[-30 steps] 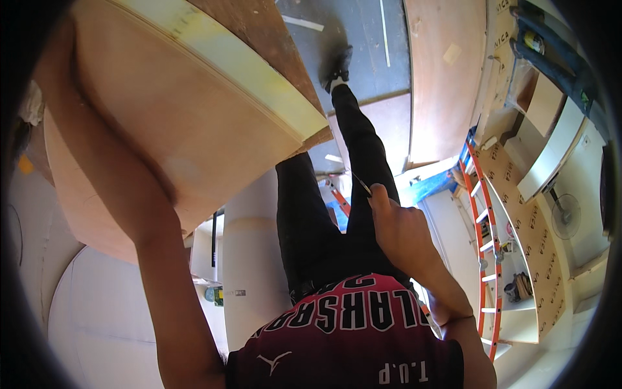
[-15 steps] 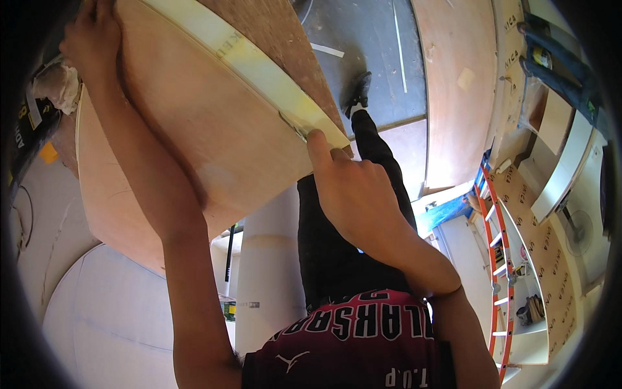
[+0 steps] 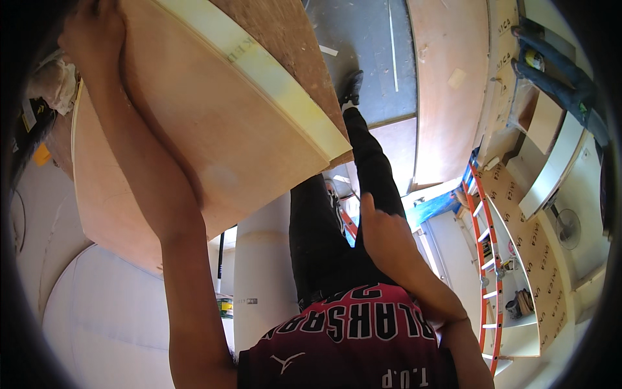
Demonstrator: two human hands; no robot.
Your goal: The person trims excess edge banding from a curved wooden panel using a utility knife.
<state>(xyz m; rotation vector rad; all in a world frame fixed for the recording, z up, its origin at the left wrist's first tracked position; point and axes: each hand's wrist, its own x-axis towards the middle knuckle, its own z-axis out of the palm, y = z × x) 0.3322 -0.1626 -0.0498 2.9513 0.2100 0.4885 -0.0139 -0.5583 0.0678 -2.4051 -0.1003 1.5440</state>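
Observation:
A curved-edged sheet of thin plywood (image 3: 194,123) lies across the upper left, with a pale yellowish strip (image 3: 272,78) along its far right side. My left hand (image 3: 94,35) rests at the sheet's far left edge; its fingertips run into the dark rim of the picture. My forearm lies over the wood. My right hand (image 3: 392,240) is closed in front of my thigh, apart from the sheet's near right corner. From its fingers pokes the thin tip of a slim cutter knife (image 3: 355,192); the rest is hidden in the hand.
A brown board (image 3: 285,45) lies beneath the strip. To the right stand an orange ladder (image 3: 489,259), a long wooden panel (image 3: 447,91) and a fan (image 3: 568,227). Another person's legs (image 3: 557,74) show at the upper right. A white cylinder (image 3: 262,272) is by my legs.
My right hand has drawn back from the strip's near end, down and to the right, with the knife in it. My left hand stays at the far edge. The view has shifted slightly.

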